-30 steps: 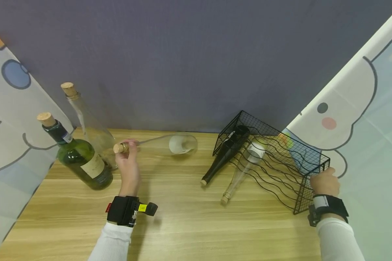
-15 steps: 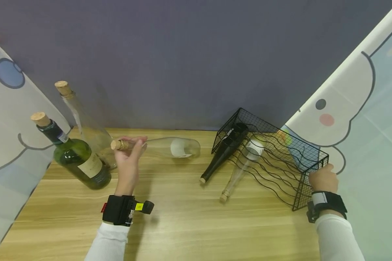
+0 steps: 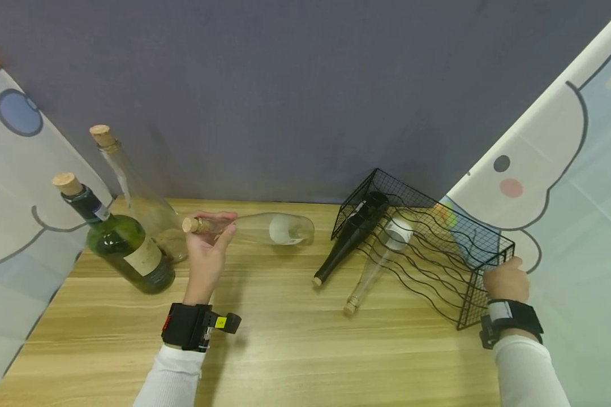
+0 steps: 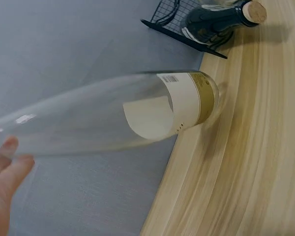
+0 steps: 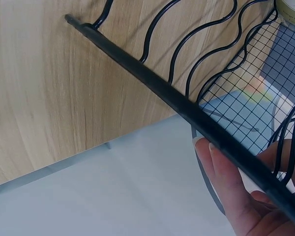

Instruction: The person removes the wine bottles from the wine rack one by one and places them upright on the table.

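Observation:
My left hand (image 3: 206, 257) holds a clear glass bottle (image 3: 254, 228) by its neck, just past the cork. The bottle lies nearly sideways, its base pointing right; the left wrist view shows a white and gold label (image 4: 187, 101) near that base. At the far right, my right hand (image 3: 507, 282) grips the end of a black wire bottle rack (image 3: 470, 302), with fingers (image 5: 226, 182) around the end frame. Inside the rack are a dark bottle (image 3: 348, 237) and another corked clear bottle (image 3: 374, 271), their necks sticking out toward me.
Left of my left hand stand a green wine bottle (image 3: 124, 246) and a taller clear bottle (image 3: 140, 181), both corked. A grey panel (image 3: 305, 102) rises behind the wooden table (image 3: 305, 350). Patterned sheets border the left and right sides.
My left hand has slid from the cork end further along the neck, its thumb now lying more to the right. The right hand and the rack stay in place.

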